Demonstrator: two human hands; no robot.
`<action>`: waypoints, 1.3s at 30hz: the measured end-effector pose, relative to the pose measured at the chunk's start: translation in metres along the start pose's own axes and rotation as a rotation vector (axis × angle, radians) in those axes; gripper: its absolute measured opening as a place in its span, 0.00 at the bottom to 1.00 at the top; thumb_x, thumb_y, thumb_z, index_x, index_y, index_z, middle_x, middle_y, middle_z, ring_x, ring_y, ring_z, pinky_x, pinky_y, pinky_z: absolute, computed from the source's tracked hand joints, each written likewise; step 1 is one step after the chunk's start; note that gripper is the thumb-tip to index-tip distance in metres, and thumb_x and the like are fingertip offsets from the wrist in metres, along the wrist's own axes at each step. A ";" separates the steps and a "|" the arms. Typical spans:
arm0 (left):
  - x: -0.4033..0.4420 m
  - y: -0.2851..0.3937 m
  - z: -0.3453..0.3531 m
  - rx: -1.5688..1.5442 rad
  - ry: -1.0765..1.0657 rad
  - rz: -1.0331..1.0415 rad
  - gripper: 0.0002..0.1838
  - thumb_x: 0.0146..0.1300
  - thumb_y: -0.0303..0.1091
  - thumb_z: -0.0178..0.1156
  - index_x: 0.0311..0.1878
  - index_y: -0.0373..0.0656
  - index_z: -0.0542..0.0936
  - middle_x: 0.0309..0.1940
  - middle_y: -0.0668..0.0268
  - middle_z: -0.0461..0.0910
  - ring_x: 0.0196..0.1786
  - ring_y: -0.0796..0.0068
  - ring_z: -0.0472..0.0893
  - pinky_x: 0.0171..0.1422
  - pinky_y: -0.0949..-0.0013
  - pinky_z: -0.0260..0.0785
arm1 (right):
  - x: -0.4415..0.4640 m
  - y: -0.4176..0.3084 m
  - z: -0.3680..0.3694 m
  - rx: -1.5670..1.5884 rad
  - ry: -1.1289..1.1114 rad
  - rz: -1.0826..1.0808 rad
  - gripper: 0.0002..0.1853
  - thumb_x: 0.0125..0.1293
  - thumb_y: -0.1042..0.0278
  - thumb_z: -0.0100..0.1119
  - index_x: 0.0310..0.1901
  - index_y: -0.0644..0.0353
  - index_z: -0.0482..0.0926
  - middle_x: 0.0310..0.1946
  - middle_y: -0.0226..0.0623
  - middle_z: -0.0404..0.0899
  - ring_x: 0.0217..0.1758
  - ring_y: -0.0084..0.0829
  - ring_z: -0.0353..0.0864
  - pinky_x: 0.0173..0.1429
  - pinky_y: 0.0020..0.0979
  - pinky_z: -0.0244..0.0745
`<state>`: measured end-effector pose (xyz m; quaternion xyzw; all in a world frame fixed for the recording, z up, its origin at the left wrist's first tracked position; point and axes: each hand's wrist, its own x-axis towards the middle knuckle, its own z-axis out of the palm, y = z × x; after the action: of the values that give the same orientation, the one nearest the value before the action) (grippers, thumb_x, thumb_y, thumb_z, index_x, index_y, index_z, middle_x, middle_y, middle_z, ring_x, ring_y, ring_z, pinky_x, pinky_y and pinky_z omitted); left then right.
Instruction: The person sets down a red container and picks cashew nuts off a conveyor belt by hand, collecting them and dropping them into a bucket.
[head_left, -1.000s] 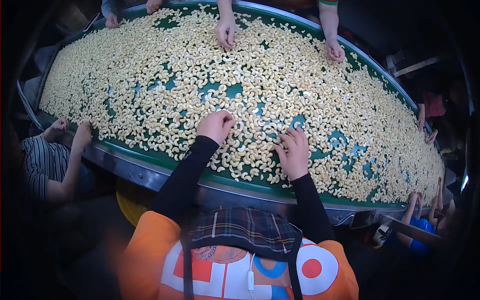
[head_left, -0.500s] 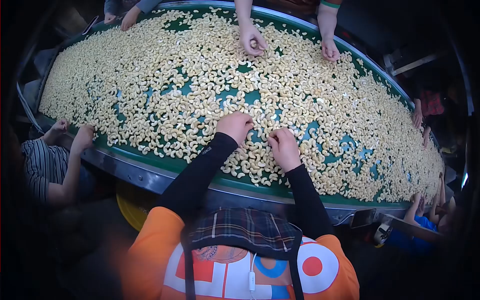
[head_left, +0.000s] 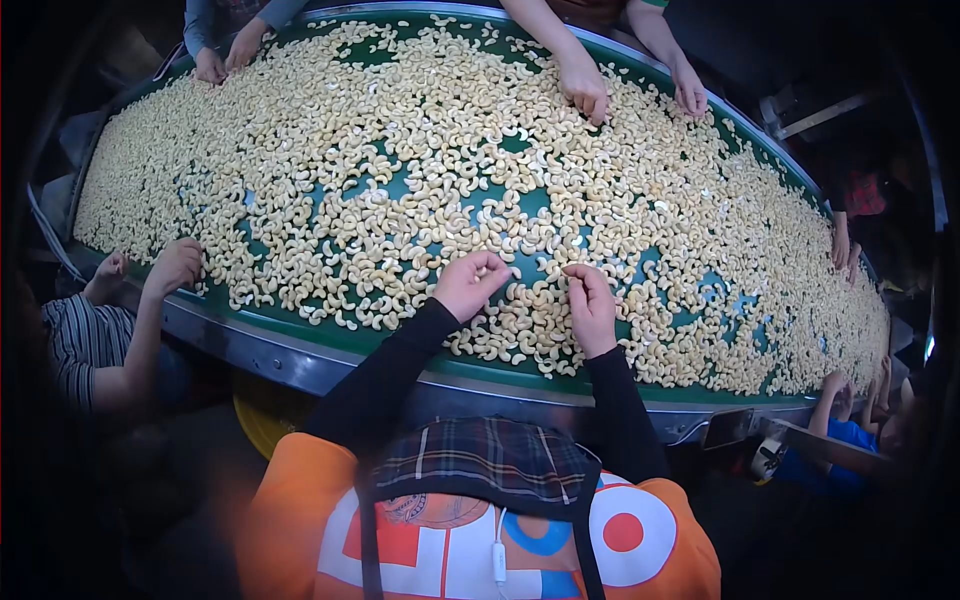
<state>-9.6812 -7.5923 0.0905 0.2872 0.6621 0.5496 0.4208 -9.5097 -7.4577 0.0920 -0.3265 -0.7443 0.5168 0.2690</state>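
Note:
Pale cashew nuts (head_left: 440,130) lie spread over a green belt (head_left: 300,325). Just over the nuts near the belt's front edge is my left hand (head_left: 470,285), its thumb and fingertips pinched together with a small pale nut at the tips. To its right, my right hand (head_left: 592,305) has its index finger and thumb bent close together above the nuts; whether something is between them is too small to tell. The hands are apart, with cashews and a patch of green belt between them.
Across the belt, co-workers' hands (head_left: 585,85) reach over the nuts. A person in a striped shirt (head_left: 85,335) works at the left, others at the right. A metal rim (head_left: 280,362) borders the belt, with a yellow container (head_left: 258,420) below it.
The cashews have shifted rightward overall. My left hand has moved right from its earliest place and now pinches a nut; my right hand's spread fingers have drawn together. Co-workers' hands have moved too.

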 end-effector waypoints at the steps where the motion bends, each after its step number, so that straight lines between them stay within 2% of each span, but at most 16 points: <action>1: 0.003 0.001 -0.005 0.217 0.123 0.172 0.09 0.60 0.37 0.60 0.33 0.40 0.78 0.20 0.70 0.75 0.24 0.79 0.76 0.31 0.72 0.69 | 0.000 0.001 0.005 -0.009 -0.004 -0.018 0.08 0.65 0.70 0.54 0.42 0.64 0.75 0.29 0.31 0.74 0.27 0.19 0.71 0.31 0.21 0.66; 2: 0.008 0.003 -0.012 0.215 0.123 0.171 0.09 0.60 0.37 0.60 0.33 0.40 0.78 0.20 0.70 0.75 0.24 0.79 0.76 0.31 0.72 0.69 | -0.001 0.003 0.008 -0.010 -0.006 -0.018 0.08 0.65 0.70 0.54 0.42 0.64 0.75 0.29 0.31 0.74 0.27 0.19 0.71 0.31 0.21 0.66; 5: 0.022 0.013 -0.033 0.958 0.218 0.317 0.08 0.57 0.37 0.61 0.35 0.42 0.78 0.23 0.66 0.77 0.27 0.71 0.78 0.33 0.68 0.70 | 0.003 -0.003 0.017 -0.023 -0.022 0.077 0.07 0.64 0.70 0.55 0.39 0.65 0.76 0.28 0.30 0.74 0.25 0.19 0.68 0.30 0.19 0.65; 10: 0.016 0.020 -0.040 0.971 0.113 0.286 0.08 0.55 0.37 0.61 0.34 0.44 0.79 0.27 0.63 0.78 0.31 0.64 0.79 0.36 0.65 0.71 | -0.010 -0.028 0.023 -0.087 -0.082 0.082 0.07 0.64 0.70 0.55 0.38 0.65 0.77 0.27 0.30 0.75 0.26 0.19 0.71 0.31 0.20 0.67; 14: 0.005 0.025 -0.051 0.785 -0.047 0.121 0.09 0.59 0.38 0.58 0.36 0.43 0.78 0.28 0.66 0.79 0.30 0.69 0.79 0.32 0.67 0.70 | -0.018 -0.040 0.045 -0.064 -0.208 0.098 0.06 0.65 0.72 0.53 0.40 0.65 0.76 0.27 0.25 0.76 0.27 0.13 0.71 0.32 0.17 0.68; 17: -0.011 0.005 -0.061 -0.246 -0.255 -0.247 0.10 0.64 0.40 0.54 0.38 0.43 0.76 0.26 0.69 0.77 0.28 0.76 0.78 0.28 0.74 0.68 | -0.014 -0.048 0.059 -0.069 -0.174 0.154 0.08 0.63 0.72 0.55 0.42 0.65 0.76 0.30 0.29 0.78 0.31 0.17 0.75 0.37 0.19 0.71; 18: -0.019 0.001 -0.063 -0.242 -0.252 -0.250 0.10 0.64 0.40 0.54 0.38 0.43 0.76 0.26 0.69 0.77 0.28 0.76 0.78 0.28 0.74 0.68 | -0.014 -0.053 0.066 -0.063 -0.175 0.155 0.08 0.63 0.72 0.55 0.42 0.65 0.76 0.30 0.29 0.78 0.31 0.17 0.75 0.37 0.19 0.71; 21: -0.046 0.030 -0.063 -0.821 -0.130 -0.586 0.12 0.67 0.44 0.51 0.37 0.45 0.74 0.25 0.74 0.75 0.21 0.85 0.72 0.21 0.83 0.59 | -0.012 -0.097 0.092 -0.071 -0.265 -0.161 0.11 0.59 0.70 0.60 0.43 0.62 0.77 0.38 0.38 0.79 0.39 0.30 0.80 0.44 0.28 0.74; 26: -0.051 0.002 -0.100 -0.823 -0.268 -0.472 0.12 0.68 0.42 0.49 0.34 0.45 0.72 0.23 0.70 0.73 0.19 0.86 0.71 0.19 0.83 0.60 | -0.001 -0.086 0.128 -0.235 -0.089 -0.292 0.13 0.56 0.69 0.61 0.44 0.59 0.78 0.44 0.39 0.78 0.48 0.36 0.76 0.53 0.35 0.70; 29: -0.053 0.005 -0.138 -0.671 -0.194 -0.417 0.13 0.67 0.43 0.51 0.31 0.45 0.71 0.21 0.71 0.72 0.18 0.85 0.70 0.18 0.84 0.59 | -0.023 -0.100 0.132 -0.740 -0.267 -0.662 0.12 0.53 0.69 0.63 0.41 0.56 0.79 0.44 0.35 0.77 0.51 0.39 0.74 0.55 0.39 0.67; 31: -0.047 -0.004 -0.165 -0.109 0.013 -0.116 0.11 0.66 0.41 0.54 0.33 0.43 0.74 0.21 0.71 0.74 0.20 0.83 0.73 0.22 0.82 0.63 | -0.022 -0.084 0.124 -0.684 -0.308 -0.560 0.12 0.52 0.69 0.63 0.40 0.56 0.79 0.43 0.35 0.77 0.49 0.40 0.74 0.53 0.39 0.68; 32: -0.048 -0.006 -0.174 -0.113 0.011 -0.117 0.11 0.66 0.41 0.54 0.33 0.43 0.74 0.21 0.71 0.74 0.20 0.83 0.73 0.22 0.82 0.63 | -0.020 -0.075 0.119 -0.626 -0.345 -0.461 0.11 0.52 0.70 0.63 0.39 0.55 0.79 0.42 0.34 0.77 0.47 0.40 0.74 0.51 0.39 0.69; 33: -0.048 -0.007 -0.183 0.184 0.085 -0.047 0.10 0.65 0.39 0.55 0.34 0.42 0.75 0.21 0.72 0.75 0.21 0.83 0.73 0.23 0.80 0.65 | -0.020 -0.068 0.117 -0.567 -0.378 -0.362 0.11 0.51 0.71 0.63 0.39 0.55 0.79 0.42 0.34 0.77 0.45 0.41 0.75 0.49 0.38 0.70; 35: -0.048 -0.003 -0.195 0.782 0.229 0.103 0.09 0.64 0.37 0.57 0.37 0.41 0.77 0.22 0.73 0.76 0.22 0.83 0.74 0.27 0.77 0.67 | -0.011 -0.081 0.124 -0.556 -0.332 -0.423 0.10 0.51 0.71 0.64 0.37 0.55 0.79 0.40 0.34 0.77 0.44 0.41 0.75 0.48 0.38 0.70; 36: -0.048 -0.003 -0.196 0.783 0.222 0.106 0.09 0.64 0.37 0.57 0.37 0.41 0.77 0.22 0.73 0.76 0.22 0.83 0.74 0.27 0.77 0.67 | -0.004 -0.090 0.130 -0.544 -0.287 -0.481 0.10 0.50 0.71 0.64 0.36 0.55 0.79 0.39 0.34 0.77 0.44 0.41 0.75 0.47 0.37 0.70; 39: -0.047 -0.005 -0.194 0.724 0.091 0.099 0.10 0.58 0.38 0.60 0.39 0.43 0.79 0.29 0.65 0.81 0.33 0.67 0.80 0.39 0.69 0.71 | 0.015 -0.099 0.158 -0.517 -0.252 -0.511 0.09 0.50 0.71 0.64 0.35 0.55 0.79 0.34 0.35 0.77 0.41 0.40 0.75 0.45 0.36 0.70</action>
<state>-9.8273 -7.7275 0.1052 0.4245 0.8170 0.3117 0.2347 -9.6560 -7.5651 0.1361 -0.1215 -0.9346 0.2647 0.2043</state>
